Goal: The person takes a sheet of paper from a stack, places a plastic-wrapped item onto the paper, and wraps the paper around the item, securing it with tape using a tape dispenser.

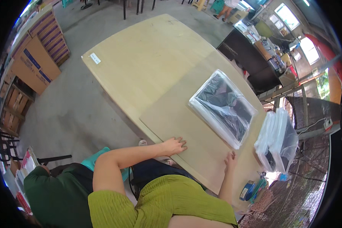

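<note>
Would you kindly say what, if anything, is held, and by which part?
Nothing appears held: the left hand rests on the table; the right hand looks empty.

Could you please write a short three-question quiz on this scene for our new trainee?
1. True or false: the left hand is gripping the flat wrapped panel on the table.
2. What is that panel wrapped in? A) brown paper; B) clear plastic; C) green cloth.
3. Which of the person's hands is nearer to the panel?

Key:
1. False; it lies at the table's near edge, apart from the panel.
2. B.
3. The right hand, close to the panel's near corner.
</note>
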Action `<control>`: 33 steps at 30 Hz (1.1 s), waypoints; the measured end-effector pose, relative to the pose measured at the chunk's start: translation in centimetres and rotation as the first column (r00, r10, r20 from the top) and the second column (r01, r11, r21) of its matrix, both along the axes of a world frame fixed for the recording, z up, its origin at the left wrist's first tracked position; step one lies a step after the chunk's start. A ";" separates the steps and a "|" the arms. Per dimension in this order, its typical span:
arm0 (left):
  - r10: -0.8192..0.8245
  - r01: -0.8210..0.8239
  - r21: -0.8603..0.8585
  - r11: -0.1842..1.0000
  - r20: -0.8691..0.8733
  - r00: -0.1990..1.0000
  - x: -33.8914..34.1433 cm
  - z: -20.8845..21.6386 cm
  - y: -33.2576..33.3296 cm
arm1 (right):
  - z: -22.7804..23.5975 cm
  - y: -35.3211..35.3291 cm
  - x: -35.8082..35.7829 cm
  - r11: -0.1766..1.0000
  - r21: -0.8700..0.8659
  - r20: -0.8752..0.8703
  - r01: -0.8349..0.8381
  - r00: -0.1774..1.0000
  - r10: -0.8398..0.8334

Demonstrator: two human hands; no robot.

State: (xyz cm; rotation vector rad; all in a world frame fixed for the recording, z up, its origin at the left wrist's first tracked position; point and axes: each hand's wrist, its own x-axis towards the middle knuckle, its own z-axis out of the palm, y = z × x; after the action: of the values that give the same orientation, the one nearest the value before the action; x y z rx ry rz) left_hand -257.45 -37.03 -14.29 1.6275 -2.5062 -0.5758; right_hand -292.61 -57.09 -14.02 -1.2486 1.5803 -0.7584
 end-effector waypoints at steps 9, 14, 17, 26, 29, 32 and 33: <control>0.210 -0.130 0.262 0.956 -0.303 0.930 3.5 2.4 -1.5 | -2.8 -10.4 -0.1 0.959 0.224 0.411 0.171 0.876 -0.252; 0.597 -0.846 0.092 0.525 -0.749 0.289 7.3 -1.5 -9.7 | -3.7 -11.7 0.3 0.935 0.268 0.395 0.232 0.859 -0.327; 0.622 -0.801 0.310 0.513 -0.777 0.098 9.5 -3.3 -14.9 | -3.9 -12.8 0.4 0.943 0.226 0.361 0.244 0.878 -0.314; 0.596 -0.600 0.429 0.675 -0.797 0.101 11.0 -6.2 -19.0 | -3.3 -10.9 3.0 0.965 0.165 0.294 0.203 0.924 -0.245; 0.610 -0.592 0.415 0.691 -0.774 0.170 10.6 -5.0 -18.7 | -3.6 -10.5 1.9 0.971 0.161 0.442 0.177 0.866 -0.232; 0.654 -0.633 0.407 0.658 -0.726 0.212 10.5 -4.6 -18.3 | -4.1 -11.2 2.5 0.975 0.151 0.581 0.166 0.782 -0.223; 0.673 -0.651 0.408 0.641 -0.707 0.219 10.4 -4.7 -18.2 | -4.2 -11.6 2.8 0.976 0.143 0.621 0.162 0.754 -0.216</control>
State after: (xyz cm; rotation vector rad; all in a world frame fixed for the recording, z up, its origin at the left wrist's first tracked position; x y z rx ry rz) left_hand -247.05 -55.27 -18.94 1.6505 -0.9500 -0.9273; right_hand -289.81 -68.70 -18.26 -0.6567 1.1563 -1.0986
